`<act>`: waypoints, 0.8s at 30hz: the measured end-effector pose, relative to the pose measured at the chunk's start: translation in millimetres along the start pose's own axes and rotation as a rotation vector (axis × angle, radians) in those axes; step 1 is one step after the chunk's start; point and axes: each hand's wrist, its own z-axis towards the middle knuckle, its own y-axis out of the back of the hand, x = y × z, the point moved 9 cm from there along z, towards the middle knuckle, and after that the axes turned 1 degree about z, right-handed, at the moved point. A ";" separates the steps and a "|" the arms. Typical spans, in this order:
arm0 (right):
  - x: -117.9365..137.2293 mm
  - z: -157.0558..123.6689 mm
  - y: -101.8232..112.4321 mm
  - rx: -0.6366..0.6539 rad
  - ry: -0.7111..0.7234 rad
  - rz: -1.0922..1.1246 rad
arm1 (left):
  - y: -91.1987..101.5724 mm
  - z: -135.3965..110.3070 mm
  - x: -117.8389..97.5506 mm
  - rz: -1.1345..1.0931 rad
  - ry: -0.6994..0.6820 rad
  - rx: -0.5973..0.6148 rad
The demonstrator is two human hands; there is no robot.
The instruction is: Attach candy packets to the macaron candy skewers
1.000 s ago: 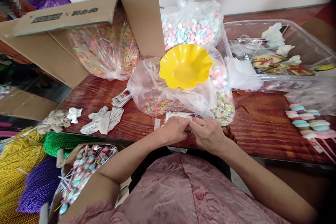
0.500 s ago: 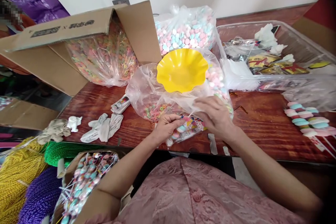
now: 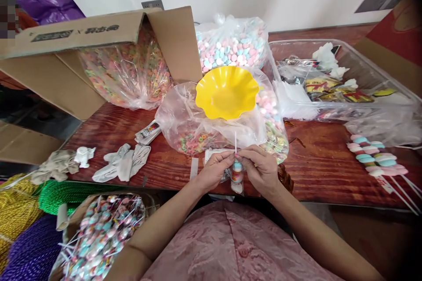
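Observation:
Between my hands, at the front of the table, a marshmallow pop (image 3: 236, 174) in a clear wrapper hangs head down, its white stick (image 3: 235, 141) pointing up. My left hand (image 3: 216, 167) pinches the gathered wrapper neck at the base of the stick. From the other side my right hand (image 3: 262, 170) closes thumb and fingers on the same neck. Whether a tie is between the fingertips, I cannot tell. Just beyond my fingers lies a clear bag of candy (image 3: 198, 140), with a yellow scalloped bowl (image 3: 227, 93) resting on it.
A cardboard box (image 3: 178, 44) holding bagged candy rings stands back left. At right is a clear plastic tub (image 3: 329, 104) of wrappers, with several unwrapped marshmallow pops (image 3: 374, 156) nearby. Gloves (image 3: 123, 162) lie front left. Below, a box holds many wrapped pops (image 3: 102, 237).
The pop has turned from lying slanted to stick-up between my hands. My right hand has come down from above the bag and closed at the wrapper neck.

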 end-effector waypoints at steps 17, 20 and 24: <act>15.3 -26.2 2.8 0.336 0.432 -0.567 | -21.4 -10.3 25.5 0.055 0.328 0.297; 25.7 -44.1 3.0 0.437 0.546 -0.543 | -33.9 -19.6 34.4 0.102 0.414 0.466; 30.7 -49.2 3.1 0.444 0.470 -0.570 | -41.5 -27.9 37.8 0.233 0.488 0.651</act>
